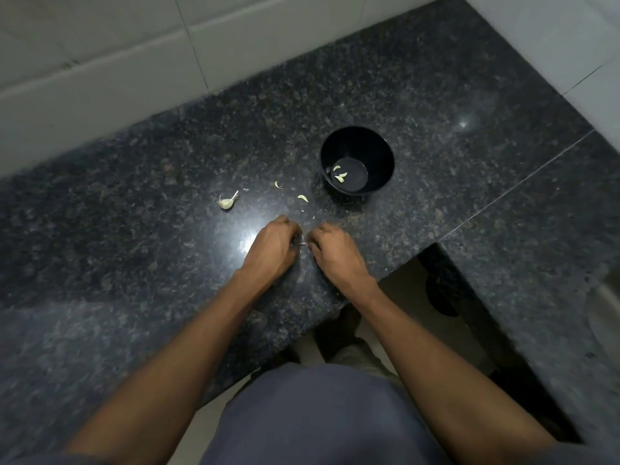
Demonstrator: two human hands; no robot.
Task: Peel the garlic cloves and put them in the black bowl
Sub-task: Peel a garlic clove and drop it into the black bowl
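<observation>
My left hand [273, 248] and my right hand [333, 251] are close together above the dark granite counter [134, 229], fingers curled inward on a small garlic clove [301, 242] pinched between them; the clove is mostly hidden. A black bowl [356, 142] stands beyond my right hand and holds a few pale cloves [340, 174]. Two loose cloves lie on the counter between my hands and the bowl, one [303, 198] nearer, one [277, 185] farther left. The remainder of the garlic bulb [227, 202] with its stalk lies to the left.
White tiled walls [100, 78] bound the counter at the back and right. The counter's front edge [339, 303] steps in just below my hands, with floor and my legs beneath. Small bits of peel [313, 217] lie near my hands.
</observation>
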